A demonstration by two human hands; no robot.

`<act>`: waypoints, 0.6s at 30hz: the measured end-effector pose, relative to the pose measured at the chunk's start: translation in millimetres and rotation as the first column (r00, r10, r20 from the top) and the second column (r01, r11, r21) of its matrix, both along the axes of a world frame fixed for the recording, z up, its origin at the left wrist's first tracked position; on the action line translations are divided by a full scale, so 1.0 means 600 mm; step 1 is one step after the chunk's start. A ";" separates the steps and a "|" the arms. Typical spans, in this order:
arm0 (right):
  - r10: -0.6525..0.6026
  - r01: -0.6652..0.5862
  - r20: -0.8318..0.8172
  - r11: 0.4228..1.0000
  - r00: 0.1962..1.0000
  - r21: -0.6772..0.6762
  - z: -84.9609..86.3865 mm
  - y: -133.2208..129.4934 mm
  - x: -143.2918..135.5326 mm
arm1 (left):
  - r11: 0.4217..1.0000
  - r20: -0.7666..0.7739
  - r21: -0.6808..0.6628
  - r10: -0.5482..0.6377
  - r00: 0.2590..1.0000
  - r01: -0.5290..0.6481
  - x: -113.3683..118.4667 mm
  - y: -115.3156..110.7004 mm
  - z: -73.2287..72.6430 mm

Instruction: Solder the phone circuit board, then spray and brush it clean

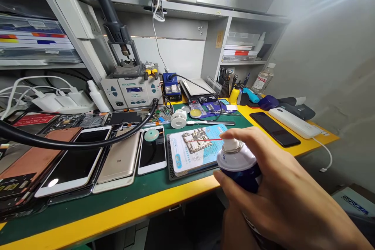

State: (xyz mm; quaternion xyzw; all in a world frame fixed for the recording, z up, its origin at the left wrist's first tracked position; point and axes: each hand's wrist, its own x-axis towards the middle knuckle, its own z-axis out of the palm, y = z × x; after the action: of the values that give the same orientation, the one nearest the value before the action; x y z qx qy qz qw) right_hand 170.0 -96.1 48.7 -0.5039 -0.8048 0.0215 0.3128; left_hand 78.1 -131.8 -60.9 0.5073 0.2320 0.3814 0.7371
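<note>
My right hand point(272, 175) is wrapped around a spray can point(237, 160) with a white top and dark blue body. Its index finger rests on the white nozzle, and the thumb lies along the near side. A thin red straw point(212, 140) runs left from the nozzle over a phone circuit board point(199, 146). That board lies flat on a white and light-blue pad point(190, 164), which sits on a dark perforated base point(172, 174). More skin shows below the thumb, probably of the same hand. No left hand can be made out.
Several phones lie to the left, including a gold one point(120, 160) and a white-framed one point(152, 156). A black hose point(73, 144) arches over them from the rework station point(131, 91). A solder spool point(178, 119) stands behind the pad; a black phone point(274, 129) lies right.
</note>
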 end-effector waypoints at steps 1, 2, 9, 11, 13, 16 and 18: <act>0.003 -0.003 0.010 1.000 1.000 -0.007 0.001 0.001 -0.001 | 1.000 -0.001 0.006 0.005 1.000 -0.005 -0.001 0.001 0.001; 0.005 -0.005 0.021 1.000 1.000 -0.010 0.002 0.002 -0.001 | 1.000 0.003 0.010 0.011 1.000 -0.011 -0.002 0.002 0.001; 0.006 -0.006 0.041 1.000 0.999 -0.001 0.003 0.005 -0.004 | 0.999 -0.002 0.026 0.039 0.999 -0.039 -0.005 0.008 0.006; -0.004 0.004 0.060 1.000 0.998 0.000 0.004 0.005 -0.005 | 0.999 -0.004 0.027 0.042 0.999 -0.042 -0.007 0.008 0.007; -0.006 0.005 0.077 1.000 0.997 0.007 0.005 0.005 -0.006 | 0.999 -0.006 0.028 0.042 0.999 -0.042 -0.009 0.008 0.008; -0.009 0.008 0.080 1.000 0.997 0.012 0.006 0.006 -0.008 | 0.999 -0.007 0.028 0.039 0.999 -0.039 -0.010 0.008 0.009; -0.019 0.019 0.077 1.000 0.997 -0.001 0.006 0.008 -0.008 | 0.999 -0.009 0.027 0.037 0.999 -0.037 -0.009 0.008 0.009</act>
State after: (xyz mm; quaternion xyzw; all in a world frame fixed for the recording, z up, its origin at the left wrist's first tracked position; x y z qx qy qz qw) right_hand 165.2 -91.6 52.2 -0.5122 -0.8114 -0.0004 0.2814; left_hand 72.8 -126.9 -55.3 0.5145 0.2396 0.3958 0.7220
